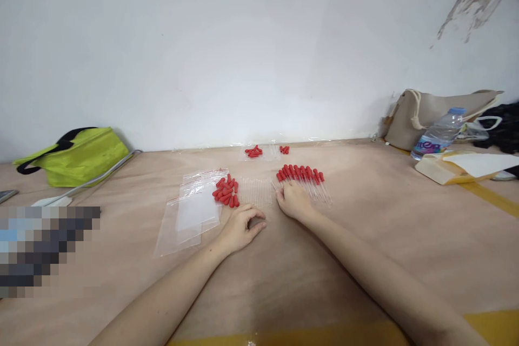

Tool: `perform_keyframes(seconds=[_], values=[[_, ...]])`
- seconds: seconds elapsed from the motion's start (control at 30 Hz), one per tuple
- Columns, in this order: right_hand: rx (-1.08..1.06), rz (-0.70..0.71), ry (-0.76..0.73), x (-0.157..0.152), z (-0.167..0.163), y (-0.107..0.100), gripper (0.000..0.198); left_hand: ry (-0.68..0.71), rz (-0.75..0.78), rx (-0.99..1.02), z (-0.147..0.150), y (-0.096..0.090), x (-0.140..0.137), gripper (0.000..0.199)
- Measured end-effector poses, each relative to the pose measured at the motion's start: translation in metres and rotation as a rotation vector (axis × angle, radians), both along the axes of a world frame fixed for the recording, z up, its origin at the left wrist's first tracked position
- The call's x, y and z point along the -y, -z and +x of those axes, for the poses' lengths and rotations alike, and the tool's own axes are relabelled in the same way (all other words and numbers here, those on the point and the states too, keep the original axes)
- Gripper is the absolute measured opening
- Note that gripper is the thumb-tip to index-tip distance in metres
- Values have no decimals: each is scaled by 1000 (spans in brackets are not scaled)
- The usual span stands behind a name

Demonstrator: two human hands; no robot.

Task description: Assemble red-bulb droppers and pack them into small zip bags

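My left hand (242,228) rests on the table covering with its fingers curved, thumb and forefinger apart and nothing between them. Just beyond it lies a pile of loose red rubber bulbs (226,191). A row of thin clear tubes (255,190) lies to the right of that pile. My right hand (295,199) is closed at the left end of a row of red-bulbed droppers (302,173), its fingertips pinched on the clear tube of one dropper. The tubes of the other droppers point toward me, partly hidden behind that hand.
Clear zip bags (194,205) lie left of the bulbs. Farther back, more red bulbs (254,151) sit by the wall. A lime-green bag (85,157) and a cable stand left; a water bottle (436,135), beige bag (436,105) and envelope (438,168) are right.
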State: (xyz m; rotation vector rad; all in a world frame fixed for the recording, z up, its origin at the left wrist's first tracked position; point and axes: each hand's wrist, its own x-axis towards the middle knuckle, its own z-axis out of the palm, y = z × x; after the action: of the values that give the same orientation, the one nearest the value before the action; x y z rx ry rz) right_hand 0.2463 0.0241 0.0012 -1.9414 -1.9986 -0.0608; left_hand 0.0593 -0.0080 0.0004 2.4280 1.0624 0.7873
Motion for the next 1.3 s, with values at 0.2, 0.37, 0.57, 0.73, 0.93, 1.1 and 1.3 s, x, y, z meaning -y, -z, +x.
perform_keyframes(seconds=[0.2, 0.37, 0.57, 0.73, 0.93, 1.1, 1.3], values=[[-121, 0, 7, 0, -7, 1, 22, 12, 14, -17, 1, 0, 3, 10], [-205, 31, -53, 7, 5, -4, 20, -142, 172, -50, -5, -1, -5, 11], [-201, 175, -234, 26, 44, 7, 17, -572, 351, -169, -38, -22, -34, 9], [-245, 227, -358, 36, 60, 19, 15, -389, 312, -288, -48, -24, -37, 23], [-243, 208, -374, 39, 53, 16, 13, -375, 349, -295, -45, -17, -36, 15], [-346, 203, -366, 39, 55, 17, 13, -395, 294, -11, -37, -25, -30, 13], [-436, 306, -476, 40, 45, 17, 19, -183, -302, 527, -2, -4, -11, 18]])
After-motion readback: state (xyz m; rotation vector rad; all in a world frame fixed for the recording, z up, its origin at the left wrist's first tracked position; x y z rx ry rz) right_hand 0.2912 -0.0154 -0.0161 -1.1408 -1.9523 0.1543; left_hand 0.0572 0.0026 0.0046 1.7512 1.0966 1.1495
